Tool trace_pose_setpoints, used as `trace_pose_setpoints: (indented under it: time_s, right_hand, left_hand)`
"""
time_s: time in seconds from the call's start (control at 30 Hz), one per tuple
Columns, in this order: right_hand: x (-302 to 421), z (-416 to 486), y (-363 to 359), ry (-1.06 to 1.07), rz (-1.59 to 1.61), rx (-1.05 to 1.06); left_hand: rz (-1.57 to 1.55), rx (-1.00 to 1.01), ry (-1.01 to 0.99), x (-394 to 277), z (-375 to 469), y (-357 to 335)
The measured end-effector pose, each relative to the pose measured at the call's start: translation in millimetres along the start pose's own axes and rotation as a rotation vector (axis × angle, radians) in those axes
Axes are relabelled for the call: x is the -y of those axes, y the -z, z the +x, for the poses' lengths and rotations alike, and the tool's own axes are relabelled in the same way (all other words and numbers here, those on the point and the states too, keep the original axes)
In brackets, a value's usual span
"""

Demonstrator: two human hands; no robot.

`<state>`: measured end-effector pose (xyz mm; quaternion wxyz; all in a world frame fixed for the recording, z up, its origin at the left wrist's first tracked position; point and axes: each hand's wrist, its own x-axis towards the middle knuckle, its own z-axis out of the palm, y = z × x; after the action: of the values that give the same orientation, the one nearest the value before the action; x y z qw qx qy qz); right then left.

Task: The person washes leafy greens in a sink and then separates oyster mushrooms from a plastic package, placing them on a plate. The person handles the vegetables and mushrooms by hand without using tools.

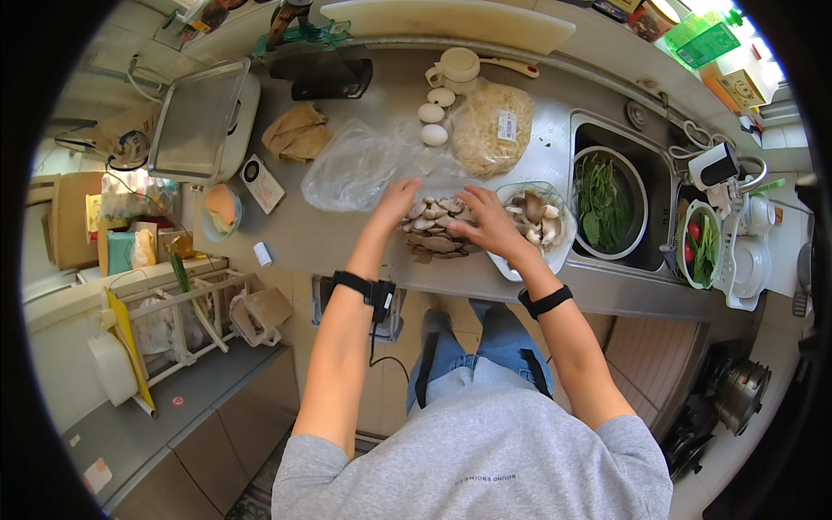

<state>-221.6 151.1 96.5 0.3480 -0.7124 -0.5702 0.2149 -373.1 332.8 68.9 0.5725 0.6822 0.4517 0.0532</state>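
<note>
A cluster of oyster mushrooms [434, 237] lies near the front edge of the steel counter. At its far left side is my left hand [398, 200], its fingers reaching toward the clear plastic behind the cluster. My right hand [486, 224] rests on the right part of the cluster with its fingers spread; whether it grips a mushroom cannot be made out. Just right of that hand, a white dish [564, 250] holds torn mushroom pieces [541, 221]. A crumpled clear plastic bag [348, 170] spreads out behind my left hand.
Behind the mushrooms are a bag of noodles [497, 130], several eggs [433, 134] and a lidded cup [458, 65]. The sink [656, 253] holds a metal basin [640, 221] of leafy greens [601, 201]. Leftward lie a brown cloth [297, 132], a phone [262, 184] and a bowl [231, 235].
</note>
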Motion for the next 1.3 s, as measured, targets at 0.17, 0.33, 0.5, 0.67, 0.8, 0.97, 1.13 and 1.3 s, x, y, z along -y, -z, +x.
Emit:
trace_pose_setpoints:
  time_s: [0.17,0.33,0.5,0.67,0.8,0.97,1.13,1.3]
  right_hand:
    - [2,-1,4,0.022,-0.021,0.242]
    - [-8,6,13,0.014,0.041,0.374]
    - [-16,18,23,-0.061,0.141,0.461]
    - [-13,17,21,0.044,-0.017,0.441]
    - [-14,16,19,0.041,0.026,0.39]
    - [-26,26,21,0.03,0.091,0.437]
    - [-34,34,20,-0.135,0.274,0.525]
    - [-25,21,8,-0.002,0.139,0.265]
  left_hand:
    - [0.06,-0.1,-0.245,8,-49,3]
    - [0.438,-0.089,-0.559,-14,-91,-4]
    - [0.776,-0.049,-0.751,-37,-104,-21]
    - [0.72,-0.055,-0.685,-28,-95,-27]
    - [0.589,-0.068,-0.736,-20,-88,-25]
    - [0.4,-0.034,-0.633,-18,-83,-15]
    - [0.415,-0.04,-0.56,-20,-78,-15]
    - [0.458,-0.09,-0.533,-27,-68,-20]
